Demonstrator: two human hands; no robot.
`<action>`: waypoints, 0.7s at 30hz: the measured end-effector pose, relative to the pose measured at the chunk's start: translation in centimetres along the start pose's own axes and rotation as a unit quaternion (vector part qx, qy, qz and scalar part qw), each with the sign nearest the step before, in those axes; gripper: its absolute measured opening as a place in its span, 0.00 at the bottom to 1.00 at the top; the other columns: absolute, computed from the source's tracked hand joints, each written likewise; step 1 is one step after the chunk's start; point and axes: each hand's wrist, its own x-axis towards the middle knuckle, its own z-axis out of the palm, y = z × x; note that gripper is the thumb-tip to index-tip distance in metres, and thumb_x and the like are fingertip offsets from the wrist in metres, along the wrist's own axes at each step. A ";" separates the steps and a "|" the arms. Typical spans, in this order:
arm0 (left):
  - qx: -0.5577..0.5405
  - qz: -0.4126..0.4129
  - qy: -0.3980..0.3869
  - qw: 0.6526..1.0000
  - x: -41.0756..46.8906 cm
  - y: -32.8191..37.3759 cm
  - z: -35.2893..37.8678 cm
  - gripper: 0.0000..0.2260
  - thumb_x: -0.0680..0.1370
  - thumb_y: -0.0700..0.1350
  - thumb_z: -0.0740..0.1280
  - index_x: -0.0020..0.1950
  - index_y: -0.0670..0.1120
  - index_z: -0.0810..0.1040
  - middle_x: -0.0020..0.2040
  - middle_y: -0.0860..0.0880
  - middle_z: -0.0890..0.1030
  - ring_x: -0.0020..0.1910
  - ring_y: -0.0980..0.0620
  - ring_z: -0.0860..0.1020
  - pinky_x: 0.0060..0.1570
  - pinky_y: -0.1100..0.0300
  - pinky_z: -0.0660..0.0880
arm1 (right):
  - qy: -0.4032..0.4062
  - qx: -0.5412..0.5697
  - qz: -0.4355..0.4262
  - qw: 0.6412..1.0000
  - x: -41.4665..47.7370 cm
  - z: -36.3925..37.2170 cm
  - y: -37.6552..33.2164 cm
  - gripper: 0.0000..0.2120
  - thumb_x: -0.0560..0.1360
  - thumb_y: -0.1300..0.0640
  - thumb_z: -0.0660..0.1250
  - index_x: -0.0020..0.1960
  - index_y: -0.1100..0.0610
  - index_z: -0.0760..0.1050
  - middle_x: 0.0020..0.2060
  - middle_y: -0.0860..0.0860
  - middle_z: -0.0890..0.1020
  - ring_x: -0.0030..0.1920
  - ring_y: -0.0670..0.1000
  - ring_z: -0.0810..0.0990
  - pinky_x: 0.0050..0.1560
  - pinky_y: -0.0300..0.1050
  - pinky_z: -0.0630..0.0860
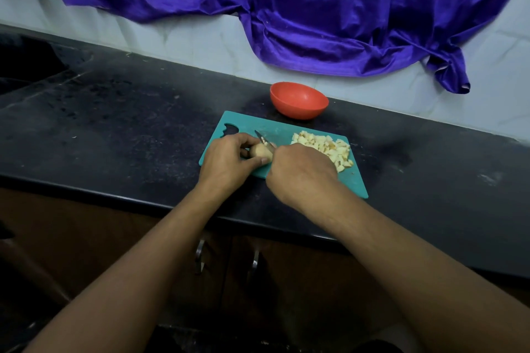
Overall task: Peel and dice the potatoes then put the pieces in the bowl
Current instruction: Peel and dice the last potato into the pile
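On my feed a long black speckled countertop [129, 123] runs from the left edge of the frame across to the right edge, its surface dusty and scuffed. Right of centre, a flat teal plastic cutting board [286, 132] lies directly on it. Just past the board's far edge, a round red plastic bowl [298, 110] stands on the counter. I cannot tell whether the two touch.
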 end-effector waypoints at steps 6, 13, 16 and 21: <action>0.005 0.012 0.007 1.000 0.2 -0.1 0.1 0.17 0.72 0.43 0.79 0.61 0.49 0.85 0.54 0.55 0.86 0.49 0.59 0.83 0.56 0.57 0.80 | -0.017 -0.003 0.011 1.000 2.3 1.9 -1.2 0.15 0.82 0.57 0.62 0.67 0.56 0.76 0.58 0.55 0.80 0.56 0.56 0.80 0.46 0.49 0.72; 0.002 0.008 -0.007 1.000 -0.1 0.2 0.2 0.20 0.72 0.45 0.80 0.64 0.49 0.84 0.57 0.55 0.85 0.53 0.61 0.81 0.59 0.60 0.79 | 0.001 -0.008 0.013 1.000 2.1 3.3 -0.5 0.17 0.83 0.55 0.61 0.70 0.56 0.73 0.59 0.54 0.80 0.56 0.55 0.80 0.45 0.49 0.70; -0.002 0.003 -0.014 1.000 -0.2 0.3 0.2 0.20 0.72 0.46 0.79 0.64 0.50 0.83 0.57 0.55 0.85 0.53 0.61 0.81 0.58 0.63 0.78 | -0.002 -0.007 0.012 1.000 1.5 3.3 -0.5 0.16 0.83 0.55 0.60 0.70 0.56 0.72 0.60 0.54 0.79 0.56 0.55 0.79 0.47 0.49 0.70; -0.017 -0.022 0.000 1.000 0.2 -0.3 0.3 0.20 0.70 0.50 0.81 0.61 0.51 0.85 0.52 0.55 0.86 0.49 0.61 0.83 0.57 0.55 0.80 | -0.011 0.003 0.019 1.000 -0.3 4.9 0.9 0.14 0.84 0.54 0.59 0.67 0.56 0.72 0.57 0.54 0.80 0.53 0.55 0.80 0.47 0.51 0.74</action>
